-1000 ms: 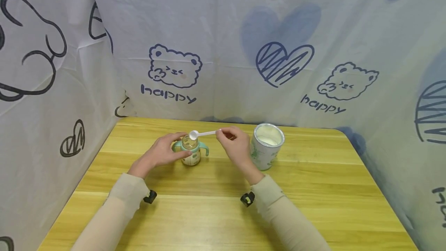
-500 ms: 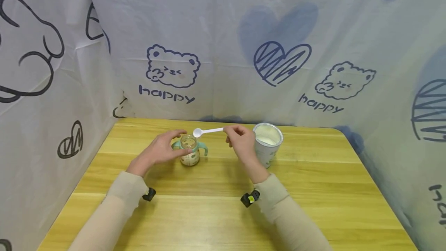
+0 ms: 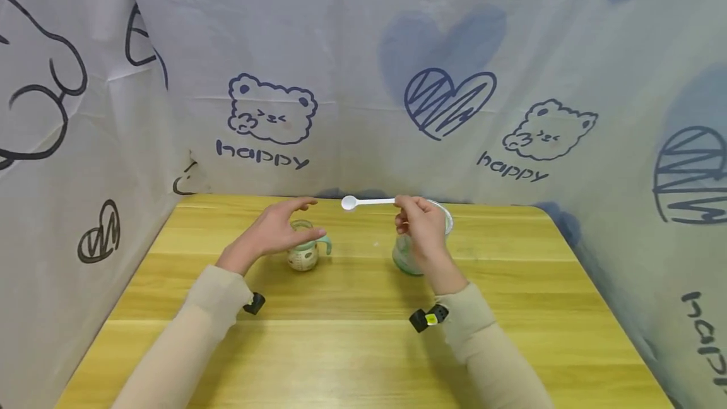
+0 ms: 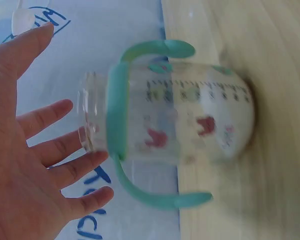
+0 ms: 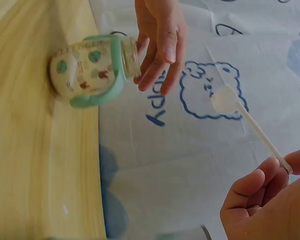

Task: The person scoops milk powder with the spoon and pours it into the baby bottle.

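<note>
A clear baby bottle (image 4: 190, 110) with a mint-green collar and two handles stands upright on the table, its mouth uncovered and pale contents in its lower part. My left hand (image 3: 272, 232) is spread beside and above the bottle's neck, fingers apart, holding nothing. Between thumb and fingers my right hand (image 3: 423, 229) pinches the handle end of a white measuring scoop (image 3: 349, 202), held level in the air to the right of the bottle. Behind that hand stands a white and green powder tin (image 3: 406, 254), partly hidden by it.
The wooden table (image 3: 341, 346) runs back to a white cloth (image 3: 352, 81) printed with bears and hearts. Another stretch of cloth hangs along the left side. A small white speck (image 3: 376, 243) lies on the table between bottle and tin.
The scoop in my right hand has moved right and up, away from the bottle's mouth, and that hand now covers much of the tin. My left hand has lifted off the bottle.
</note>
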Demonstrator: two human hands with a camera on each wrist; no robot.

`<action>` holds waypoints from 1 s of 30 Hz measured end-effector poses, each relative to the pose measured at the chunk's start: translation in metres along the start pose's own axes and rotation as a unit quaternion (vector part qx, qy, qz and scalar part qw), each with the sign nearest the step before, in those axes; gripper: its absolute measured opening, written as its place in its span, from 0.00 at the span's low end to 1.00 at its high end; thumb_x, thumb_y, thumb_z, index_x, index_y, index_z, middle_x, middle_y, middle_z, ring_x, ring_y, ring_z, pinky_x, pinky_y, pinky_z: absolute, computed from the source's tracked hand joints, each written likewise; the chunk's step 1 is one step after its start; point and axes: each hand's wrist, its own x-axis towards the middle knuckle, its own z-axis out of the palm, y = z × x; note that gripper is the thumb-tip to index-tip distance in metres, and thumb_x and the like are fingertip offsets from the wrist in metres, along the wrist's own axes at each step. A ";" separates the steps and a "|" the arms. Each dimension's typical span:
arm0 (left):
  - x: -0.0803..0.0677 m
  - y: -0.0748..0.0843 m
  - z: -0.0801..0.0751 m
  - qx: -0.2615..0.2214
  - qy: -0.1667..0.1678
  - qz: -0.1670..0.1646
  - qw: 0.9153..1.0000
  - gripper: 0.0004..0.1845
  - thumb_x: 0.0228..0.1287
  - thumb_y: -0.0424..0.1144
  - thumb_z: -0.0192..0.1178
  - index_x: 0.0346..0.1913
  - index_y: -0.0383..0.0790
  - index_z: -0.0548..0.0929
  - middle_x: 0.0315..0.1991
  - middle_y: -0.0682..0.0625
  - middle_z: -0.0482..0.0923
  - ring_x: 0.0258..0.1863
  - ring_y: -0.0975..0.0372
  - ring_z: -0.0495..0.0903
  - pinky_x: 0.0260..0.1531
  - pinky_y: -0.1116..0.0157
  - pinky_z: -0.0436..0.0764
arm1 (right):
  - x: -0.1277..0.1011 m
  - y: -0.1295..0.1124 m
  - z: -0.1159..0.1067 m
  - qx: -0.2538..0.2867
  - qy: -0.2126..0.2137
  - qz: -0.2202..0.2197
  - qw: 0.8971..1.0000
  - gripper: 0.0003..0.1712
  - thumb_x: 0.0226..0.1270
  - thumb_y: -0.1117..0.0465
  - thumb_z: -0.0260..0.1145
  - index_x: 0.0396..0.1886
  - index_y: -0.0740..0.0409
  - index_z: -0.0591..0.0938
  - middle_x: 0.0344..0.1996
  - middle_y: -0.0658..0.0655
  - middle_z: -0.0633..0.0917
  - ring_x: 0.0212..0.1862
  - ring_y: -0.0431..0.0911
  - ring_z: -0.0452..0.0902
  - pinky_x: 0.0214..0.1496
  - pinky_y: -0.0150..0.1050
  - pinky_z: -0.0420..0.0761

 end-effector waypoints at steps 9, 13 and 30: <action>0.017 0.024 0.009 -0.007 -0.012 0.027 1.000 0.46 0.64 0.70 0.66 0.80 0.51 0.68 0.75 0.40 0.72 0.64 0.45 0.82 0.69 0.40 0.76 | 0.008 -0.011 -0.031 0.023 0.038 0.010 0.999 0.12 0.67 0.66 0.67 0.22 0.58 0.82 0.15 0.47 0.75 0.19 0.39 0.73 0.21 0.27 0.74; 0.027 0.037 0.016 -0.005 -0.013 0.042 0.999 0.45 0.64 0.70 0.66 0.79 0.52 0.69 0.75 0.42 0.73 0.74 0.44 0.72 0.74 0.40 0.71 | 0.009 -0.013 -0.044 0.022 0.062 0.007 0.998 0.14 0.66 0.67 0.67 0.19 0.55 0.83 0.15 0.47 0.74 0.19 0.38 0.73 0.21 0.27 0.73; 0.058 0.073 0.046 -0.008 -0.042 0.073 0.996 0.45 0.64 0.69 0.66 0.79 0.53 0.69 0.73 0.43 0.75 0.72 0.46 0.75 0.69 0.42 0.77 | 0.012 -0.016 -0.083 0.015 0.108 0.010 0.994 0.12 0.67 0.66 0.67 0.21 0.56 0.85 0.15 0.47 0.75 0.19 0.38 0.73 0.21 0.26 0.74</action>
